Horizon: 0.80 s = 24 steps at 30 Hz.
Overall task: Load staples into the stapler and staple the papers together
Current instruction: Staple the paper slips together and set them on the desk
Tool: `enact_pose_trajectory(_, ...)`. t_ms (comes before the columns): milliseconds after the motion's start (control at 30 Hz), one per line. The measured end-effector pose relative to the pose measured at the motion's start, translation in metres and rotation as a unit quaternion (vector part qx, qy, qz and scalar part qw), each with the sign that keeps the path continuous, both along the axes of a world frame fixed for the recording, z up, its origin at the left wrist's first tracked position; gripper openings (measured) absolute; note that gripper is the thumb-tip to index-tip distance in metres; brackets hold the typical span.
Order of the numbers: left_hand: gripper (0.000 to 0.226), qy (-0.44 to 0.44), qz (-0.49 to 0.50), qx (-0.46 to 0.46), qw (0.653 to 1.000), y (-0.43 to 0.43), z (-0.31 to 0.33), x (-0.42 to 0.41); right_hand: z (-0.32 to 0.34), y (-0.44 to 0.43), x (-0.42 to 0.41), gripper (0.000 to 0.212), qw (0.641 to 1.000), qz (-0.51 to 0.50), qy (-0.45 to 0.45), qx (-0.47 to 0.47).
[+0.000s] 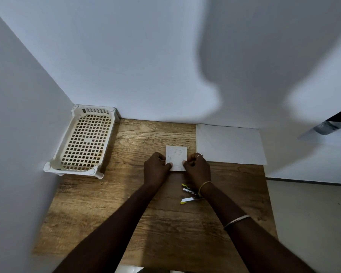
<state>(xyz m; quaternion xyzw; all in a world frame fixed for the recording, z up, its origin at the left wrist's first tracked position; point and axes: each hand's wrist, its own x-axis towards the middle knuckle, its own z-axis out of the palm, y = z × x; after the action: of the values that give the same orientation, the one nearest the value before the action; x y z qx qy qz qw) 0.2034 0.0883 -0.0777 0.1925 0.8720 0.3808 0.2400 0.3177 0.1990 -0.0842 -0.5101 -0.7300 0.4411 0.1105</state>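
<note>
The task looked to be in its early part. The stapler [189, 193] lay on the wooden worktop [98, 209] with its top swung open, yellow tips showing at both ends, which suggested it stood ready to take staples; whether any strip already sat in its channel was too small to tell. No stapling appeared to have been done: the papers [229, 143] lay flat as a white stack against the back wall, untouched by either hand.

Both hands were busy with a small white packet [175, 156], likely the staple box, though its print could not be read. The left hand [156, 168] was closed around the packet's left edge, thumb pressing near its lower corner. The right hand [198, 167] pinched its right edge with curled fingers, a ring showing on one of them. The packet sat between the two hands, seemingly on or just above the worktop; which one was unclear.

Taking the stapler as the landmark: the packet and both hands were just beyond it, toward the back wall, with the right wrist passing directly over the stapler's right side and hiding part of it. The papers lay further beyond it and to the right. A white perforated basket [83, 142] stood well apart, beyond and to the left, in the corner.

Judged from this, what remained was getting a strip out, loading it, closing the stapler, and fastening the papers.
</note>
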Motion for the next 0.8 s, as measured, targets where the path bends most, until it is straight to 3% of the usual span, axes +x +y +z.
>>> enact_pose_trajectory(467,0.029,0.089,-0.057,-0.066,0.992,0.002,-0.008,-0.003,0.006,0.003,-0.008,0.015,0.997,0.033,-0.070,0.012)
enact_pose_trajectory(633,0.034,0.106,-0.070,-0.069,0.989,-0.001,-0.007,-0.002,0.012,0.004,-0.007,0.029,0.996,0.037,-0.078,0.006)
enact_pose_trajectory(800,0.020,0.181,-0.108,-0.009,0.978,-0.009,0.003,0.011,0.026,0.000,-0.001,0.030,0.988,0.071,-0.066,0.124)
